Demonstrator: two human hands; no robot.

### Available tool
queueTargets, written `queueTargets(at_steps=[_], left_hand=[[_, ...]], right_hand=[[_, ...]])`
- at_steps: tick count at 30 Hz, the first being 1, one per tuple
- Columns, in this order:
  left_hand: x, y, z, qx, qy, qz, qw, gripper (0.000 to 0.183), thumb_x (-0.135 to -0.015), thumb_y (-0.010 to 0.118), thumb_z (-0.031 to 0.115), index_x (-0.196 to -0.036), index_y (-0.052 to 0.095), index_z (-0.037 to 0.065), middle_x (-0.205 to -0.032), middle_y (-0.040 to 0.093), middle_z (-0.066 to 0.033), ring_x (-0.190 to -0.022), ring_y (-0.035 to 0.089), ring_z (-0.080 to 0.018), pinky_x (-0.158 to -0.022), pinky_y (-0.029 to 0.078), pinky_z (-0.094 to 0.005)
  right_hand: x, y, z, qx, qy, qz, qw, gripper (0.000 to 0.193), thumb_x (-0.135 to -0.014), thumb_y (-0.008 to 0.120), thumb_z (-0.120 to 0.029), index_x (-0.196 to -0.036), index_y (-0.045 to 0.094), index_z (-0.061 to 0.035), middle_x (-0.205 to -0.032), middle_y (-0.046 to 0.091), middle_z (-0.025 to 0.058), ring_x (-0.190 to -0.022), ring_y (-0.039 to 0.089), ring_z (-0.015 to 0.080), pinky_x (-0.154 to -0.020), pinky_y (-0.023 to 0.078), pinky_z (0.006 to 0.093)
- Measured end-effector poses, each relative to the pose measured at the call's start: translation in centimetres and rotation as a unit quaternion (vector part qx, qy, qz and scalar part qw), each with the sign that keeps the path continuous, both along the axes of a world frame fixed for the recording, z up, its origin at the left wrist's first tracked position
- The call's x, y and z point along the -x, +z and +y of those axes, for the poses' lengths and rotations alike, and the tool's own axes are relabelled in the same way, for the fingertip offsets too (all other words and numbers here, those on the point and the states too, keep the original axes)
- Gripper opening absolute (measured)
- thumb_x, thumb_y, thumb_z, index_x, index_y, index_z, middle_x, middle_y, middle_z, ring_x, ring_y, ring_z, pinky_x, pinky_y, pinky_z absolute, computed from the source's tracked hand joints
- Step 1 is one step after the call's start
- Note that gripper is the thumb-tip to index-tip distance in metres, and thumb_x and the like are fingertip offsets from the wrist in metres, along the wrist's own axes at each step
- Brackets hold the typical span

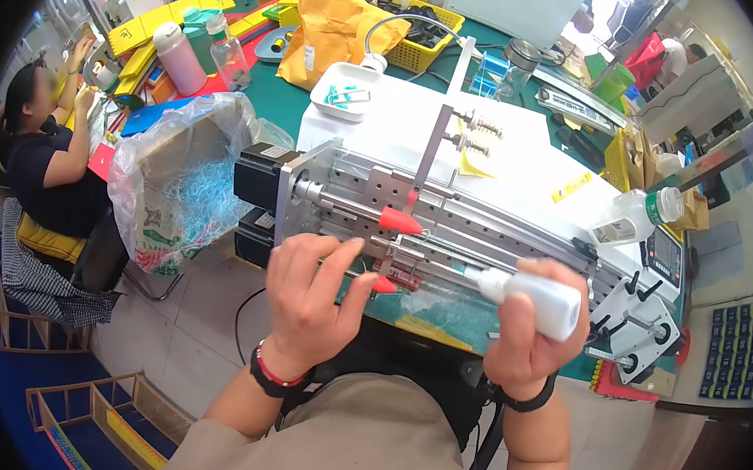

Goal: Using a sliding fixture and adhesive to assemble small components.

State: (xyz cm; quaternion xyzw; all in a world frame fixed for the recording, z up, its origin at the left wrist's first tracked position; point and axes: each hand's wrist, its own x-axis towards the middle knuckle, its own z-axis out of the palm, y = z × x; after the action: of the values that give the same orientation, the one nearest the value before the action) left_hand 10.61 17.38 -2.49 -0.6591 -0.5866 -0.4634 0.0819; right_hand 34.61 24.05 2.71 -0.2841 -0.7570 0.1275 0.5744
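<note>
My right hand point(525, 335) is closed round a small white squeeze bottle point(547, 308), tipped so its nozzle points left over the machine's rods. Curled at the machine's near left side, my left hand point(312, 297) has its thumb close to the lower red cone tip point(384, 285). What its fingers close on, if anything, I cannot make out. Another red cone tip point(400, 221) sits on the upper shaft. The long metal winding-type machine point(505, 218) has black motors point(260, 176) at its left end and an end plate with black knobs point(635, 323) at its right.
Left of the machine stands a plastic-lined bin point(142, 176) with tangled blue strands. Behind are a white tray point(342, 78), a brown padded envelope point(337, 36) and a yellow basket point(417, 49). A clear jar point(637, 215) stands at right. A person point(50, 145) sits at far left.
</note>
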Motion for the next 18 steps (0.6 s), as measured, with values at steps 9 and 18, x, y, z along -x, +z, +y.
queueTargets(at_steps=[9,18], left_hand=[[-0.5,0.3,-0.7,0.061,-0.019,0.052,0.997,0.022,-0.088,0.086,0.017,-0.106,0.081,0.008,-0.101,0.069,-0.003,-0.106,0.062,-0.0274,-0.097,0.039,-0.0442],[-1.5,-3.0,-3.1,0.003,-0.058,0.012,0.998,0.015,-0.085,0.087,0.012,-0.098,0.079,0.014,-0.097,0.069,0.0013,-0.096,0.064,-0.0241,-0.094,0.038,-0.0424]], right_hand=[[1.3,-3.8,-2.5,0.117,0.04,0.013,0.992,0.021,-0.093,0.08,-0.007,-0.108,0.072,0.0062,-0.096,0.078,0.0159,-0.072,0.075,0.0238,-0.067,0.059,0.0321],[2.7,-4.0,-1.9,0.123,0.048,-0.005,0.991,0.02,-0.094,0.08,-0.006,-0.108,0.072,0.0047,-0.094,0.077,0.0138,-0.072,0.075,0.0248,-0.066,0.058,0.0326]])
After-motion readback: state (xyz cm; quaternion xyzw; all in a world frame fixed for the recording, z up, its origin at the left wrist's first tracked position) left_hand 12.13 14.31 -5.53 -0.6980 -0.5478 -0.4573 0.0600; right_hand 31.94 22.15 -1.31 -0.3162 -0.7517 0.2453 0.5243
